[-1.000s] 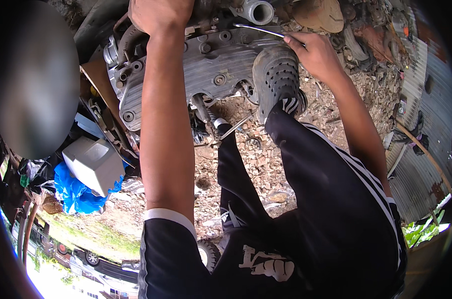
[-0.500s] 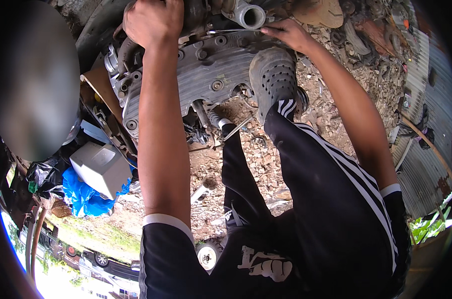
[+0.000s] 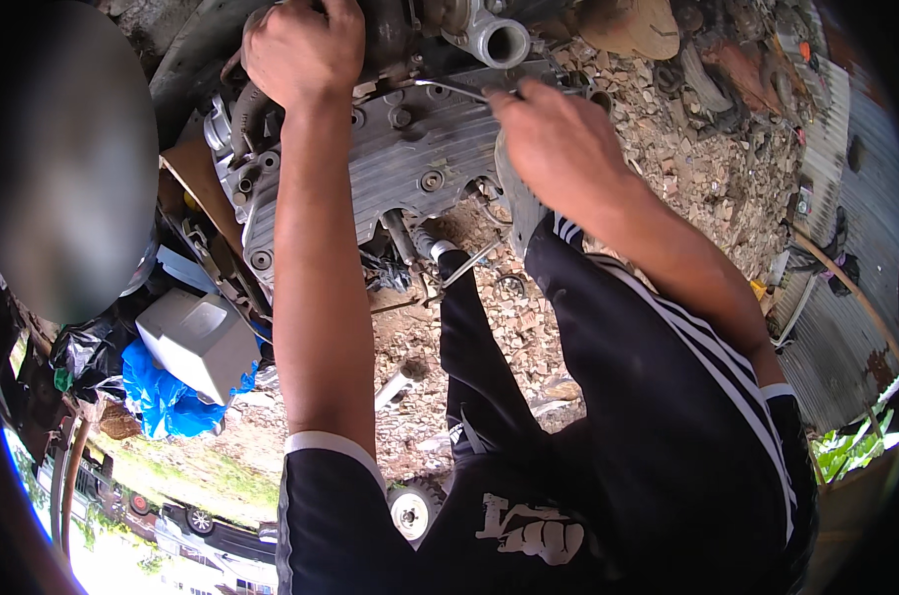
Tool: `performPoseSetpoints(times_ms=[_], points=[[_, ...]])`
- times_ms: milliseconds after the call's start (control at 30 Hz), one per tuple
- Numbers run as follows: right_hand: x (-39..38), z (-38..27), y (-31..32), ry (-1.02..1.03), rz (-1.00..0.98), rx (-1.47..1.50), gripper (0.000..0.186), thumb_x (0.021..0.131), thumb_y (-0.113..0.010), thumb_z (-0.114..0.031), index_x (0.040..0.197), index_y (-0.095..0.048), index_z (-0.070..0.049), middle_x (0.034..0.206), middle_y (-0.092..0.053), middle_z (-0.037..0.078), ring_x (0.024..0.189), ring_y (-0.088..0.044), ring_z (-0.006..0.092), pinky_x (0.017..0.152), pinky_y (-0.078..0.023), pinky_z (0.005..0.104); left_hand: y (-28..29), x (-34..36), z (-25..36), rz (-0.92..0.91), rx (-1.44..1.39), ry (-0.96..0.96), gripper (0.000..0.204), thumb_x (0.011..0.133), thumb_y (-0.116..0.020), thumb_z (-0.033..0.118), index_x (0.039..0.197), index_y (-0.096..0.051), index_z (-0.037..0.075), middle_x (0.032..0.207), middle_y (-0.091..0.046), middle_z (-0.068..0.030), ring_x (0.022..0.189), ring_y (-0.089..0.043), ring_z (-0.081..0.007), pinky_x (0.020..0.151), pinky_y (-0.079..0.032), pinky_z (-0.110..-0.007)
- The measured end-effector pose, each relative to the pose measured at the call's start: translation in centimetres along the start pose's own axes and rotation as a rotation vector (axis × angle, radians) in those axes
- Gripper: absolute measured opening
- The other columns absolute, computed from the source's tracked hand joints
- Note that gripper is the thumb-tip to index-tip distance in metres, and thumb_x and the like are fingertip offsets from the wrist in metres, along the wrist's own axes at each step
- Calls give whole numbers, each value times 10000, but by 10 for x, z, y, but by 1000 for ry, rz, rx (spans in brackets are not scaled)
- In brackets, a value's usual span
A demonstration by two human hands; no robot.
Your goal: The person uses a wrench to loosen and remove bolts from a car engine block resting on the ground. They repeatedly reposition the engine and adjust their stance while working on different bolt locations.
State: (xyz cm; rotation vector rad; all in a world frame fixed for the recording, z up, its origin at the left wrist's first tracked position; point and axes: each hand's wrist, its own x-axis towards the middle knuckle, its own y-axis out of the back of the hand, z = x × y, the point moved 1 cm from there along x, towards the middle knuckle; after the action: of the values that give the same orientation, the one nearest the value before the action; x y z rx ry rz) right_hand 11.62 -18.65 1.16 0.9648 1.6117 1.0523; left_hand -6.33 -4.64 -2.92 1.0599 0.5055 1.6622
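A grey ribbed engine cover [image 3: 345, 183] with bolts along its edge lies in front of me. My right hand [image 3: 559, 134] is closed on the end of a slim metal wrench [image 3: 452, 87], whose far end reaches to the cover's upper edge. Just beyond the wrench, a round metal pipe neck [image 3: 504, 45] points up toward me. At the upper left my left hand [image 3: 306, 50] is closed in a fist at the engine, beside a curved dark hose [image 3: 247, 121]. What its fingers grip is hidden.
My right foot in a grey clog [image 3: 522, 193] rests against the cover. A metal rod [image 3: 469, 266] sticks out below it. Stony ground [image 3: 687, 188] lies to the right, up to corrugated sheets [image 3: 836, 327]. At left are a white box [image 3: 197, 342] and a blue plastic bag [image 3: 162, 392].
My right hand has swung left and nearer to me with the wrench, turning the wrench's held end down over the cover. My left hand has barely moved.
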Motion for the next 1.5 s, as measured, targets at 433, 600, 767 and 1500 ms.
performPoseSetpoints(times_ms=[433, 600, 767, 1500], points=[[29, 119, -72, 25, -13, 413, 335, 981, -611, -404, 1235, -718, -213, 1111, -724, 152, 1026, -669, 387, 934, -518, 467, -7, -2, -8, -7, 188, 43, 292, 864, -553, 216, 850, -781, 34, 862, -715, -231, 835, -694, -410, 830, -545, -474], [50, 143, -84, 139, 16, 354, 327, 975, -612, -416, 1226, -724, -238, 1125, -727, 129, 1043, -672, 371, 938, -528, 461, -6, 0, -5, 38, 38, 13, 307, 871, -545, 228, 828, -775, 29, 856, -711, -235, 824, -694, -411, 828, -546, -477], [87, 126, -88, 47, -48, 161, 322, 954, -643, -329, 1120, -712, -61, 1040, -714, 191, 1003, -669, 387, 876, -531, 491, 3, 0, 0, -63, 75, 145, 311, 866, -547, 231, 821, -767, 16, 840, -706, -245, 798, -696, -412, 810, -550, -484], [39, 99, -49, -13, -14, 225, 278, 953, -557, -139, 1172, -721, -86, 1079, -699, 219, 1046, -641, 416, 923, -502, 490, -3, -1, -4, 0, 66, 42, 309, 878, -557, 256, 829, -771, 39, 850, -706, -241, 837, -686, -420, 832, -546, -493]])
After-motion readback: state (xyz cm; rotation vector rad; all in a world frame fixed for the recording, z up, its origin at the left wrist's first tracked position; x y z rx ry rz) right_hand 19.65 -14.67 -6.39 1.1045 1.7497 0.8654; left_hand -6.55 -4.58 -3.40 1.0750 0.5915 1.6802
